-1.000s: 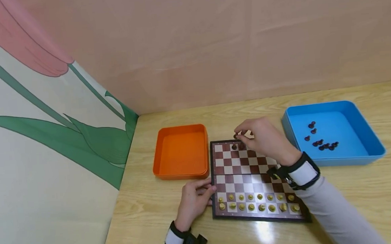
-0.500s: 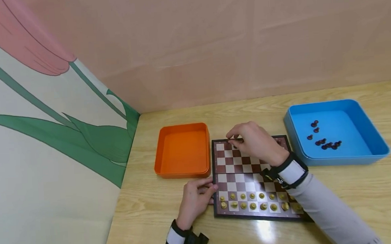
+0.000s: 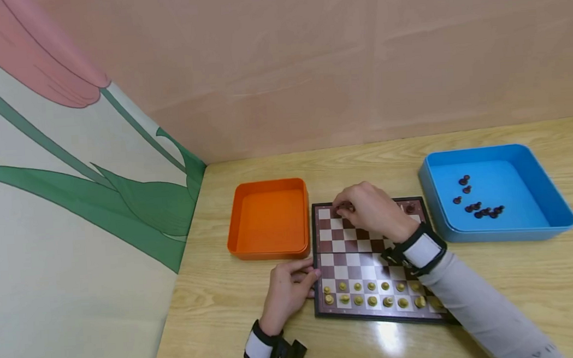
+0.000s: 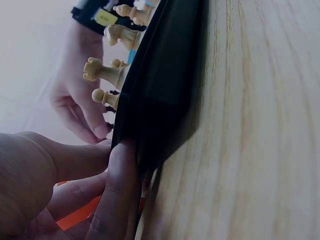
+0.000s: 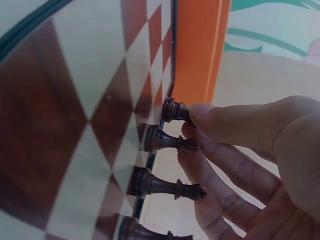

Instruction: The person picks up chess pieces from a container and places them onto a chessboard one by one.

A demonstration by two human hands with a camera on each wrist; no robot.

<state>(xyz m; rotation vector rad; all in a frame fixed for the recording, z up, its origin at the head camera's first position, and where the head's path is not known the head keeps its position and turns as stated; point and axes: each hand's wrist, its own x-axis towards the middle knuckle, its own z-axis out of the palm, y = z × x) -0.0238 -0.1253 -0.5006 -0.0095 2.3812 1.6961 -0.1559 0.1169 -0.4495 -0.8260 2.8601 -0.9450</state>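
Note:
A folding chessboard (image 3: 353, 260) lies unfolded on the table. My left hand (image 3: 285, 295) grips its left edge between thumb and fingers. Over the far row, near the left corner, my right hand (image 3: 369, 211) pinches a dark chess piece (image 5: 173, 110); its base touches or nearly touches the board, and its top is hidden by the fingertips. Beside it in the right wrist view stand more dark pieces, among them a slim pointed one (image 5: 162, 140) and a taller one (image 5: 162, 184). Two rows of gold pieces (image 3: 372, 300) occupy the near side, with a rook (image 4: 106, 73) at the left.
Left of the board sits an orange tray (image 3: 271, 255). A blue tray (image 3: 511, 235) stands at the right, holding several loose dark chess pieces (image 3: 474, 207). One dark piece (image 3: 410, 208) is near the board's far right corner. A curtain (image 3: 310, 90) hangs behind the wooden table (image 3: 214, 293).
My right hand has moved left along the far row with the dark chess piece and lowered it to the board. The left hand still grips the board's edge. The head view has shifted slightly.

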